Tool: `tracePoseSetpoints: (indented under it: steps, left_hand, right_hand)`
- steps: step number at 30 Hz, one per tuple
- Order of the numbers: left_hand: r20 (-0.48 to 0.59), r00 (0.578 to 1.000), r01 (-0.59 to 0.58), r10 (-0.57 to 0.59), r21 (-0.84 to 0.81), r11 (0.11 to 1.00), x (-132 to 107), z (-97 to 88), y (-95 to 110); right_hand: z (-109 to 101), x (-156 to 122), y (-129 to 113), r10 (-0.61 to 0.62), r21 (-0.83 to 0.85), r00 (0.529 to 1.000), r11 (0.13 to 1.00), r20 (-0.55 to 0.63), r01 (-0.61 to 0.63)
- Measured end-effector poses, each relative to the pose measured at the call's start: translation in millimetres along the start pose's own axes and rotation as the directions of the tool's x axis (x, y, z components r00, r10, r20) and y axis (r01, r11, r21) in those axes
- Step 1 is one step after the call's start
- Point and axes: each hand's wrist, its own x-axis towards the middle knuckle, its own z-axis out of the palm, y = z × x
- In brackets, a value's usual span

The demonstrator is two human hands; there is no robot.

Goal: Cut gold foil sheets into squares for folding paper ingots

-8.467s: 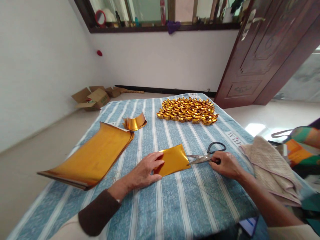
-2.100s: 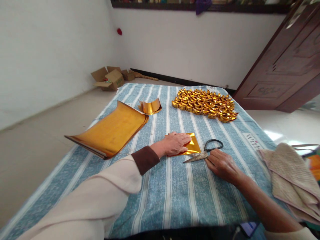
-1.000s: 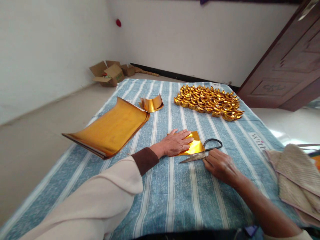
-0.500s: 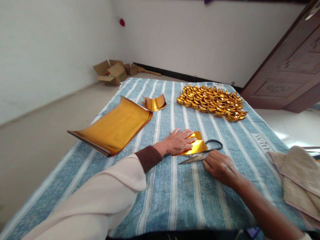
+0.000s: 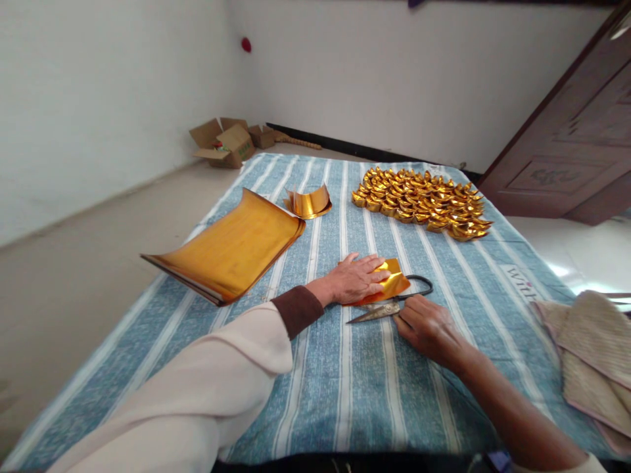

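Note:
My left hand (image 5: 355, 278) lies flat with fingers stretched, pressing a shiny gold foil sheet (image 5: 396, 280) onto the striped cloth. Part of that sheet is hidden under the palm and fingers. My right hand (image 5: 428, 328) is closed around one handle of a pair of scissors (image 5: 376, 312). The blades point left, just in front of the sheet's near edge, and look slightly parted. The other black handle loop stands free beyond my right hand, beside the sheet's right corner.
A stack of large gold sheets (image 5: 231, 246) and a small curled foil stack (image 5: 313, 203) lie at the left. Rows of folded gold ingots (image 5: 419, 200) sit at the back right. A beige towel (image 5: 594, 355) rests at the right edge; cardboard boxes (image 5: 229, 146) stand on the floor.
My right hand and the scissors have shifted slightly left along the foil sheet's near edge. My left hand keeps pressing the sheet. The whole view has moved a little.

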Motion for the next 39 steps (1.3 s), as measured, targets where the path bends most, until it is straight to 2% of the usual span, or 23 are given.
tracePoseSetpoints:
  steps: [19,24,26,28,30,31,33,35,37,39]
  left_hand:
    - [-0.004,1.0,-0.004,0.005,0.016,1.0,1.3,2.5,-1.7]
    - [-0.026,0.999,-0.034,0.036,0.075,0.997,-1.2,3.3,-1.8]
    - [-0.046,0.998,-0.04,0.044,0.103,0.994,-2.7,3.6,-1.9]
    - [-0.092,0.994,-0.039,0.051,0.125,0.991,-4.0,4.2,-2.1]
    - [-0.151,0.986,-0.049,0.072,0.152,0.987,-5.2,4.7,-2.1]
    - [-0.181,0.98,-0.055,0.086,0.168,0.984,-5.9,4.9,-1.9]
    - [-0.238,0.965,-0.061,0.108,0.199,0.978,-7.7,5.2,-1.3]
    - [-0.298,0.946,-0.061,0.127,0.221,0.973,-10.3,5.5,-0.6]
    - [-0.353,0.923,-0.074,0.155,0.232,0.97,-13.6,5.9,-0.4]
    - [-0.392,0.899,-0.105,0.194,0.235,0.966,-17.8,6.2,-0.5]
  right_hand:
    - [5.2,1.4,-11.7,0.005,0.057,0.999,0.998,-0.036,-0.003]
    - [-7.7,-14.3,-14.4,0.084,0.113,0.995,0.991,-0.054,-0.078]
    - [-15.8,-26.8,-6.9,0.141,0.115,0.985,0.985,-0.102,-0.129]
    - [-23.9,-38.4,7.0,0.204,0.02,0.962,0.979,-0.181,-0.204]
    - [-30.8,-45.1,25.8,0.295,-0.167,0.915,0.922,-0.276,-0.348]
    - [-33.5,-45.9,36.1,0.37,-0.272,0.879,0.85,-0.301,-0.451]
    - [-37.2,-43.4,56.7,0.591,-0.448,0.749,0.606,-0.3,-0.657]
    - [-39.0,-38.2,74.6,0.777,-0.552,0.582,0.384,-0.241,-0.74]
    - [-39.4,-33.9,87.2,0.873,-0.589,0.443,0.253,-0.203,-0.768]
    - [-38.9,-32.3,92.6,0.911,-0.591,0.367,0.193,-0.188,-0.783]
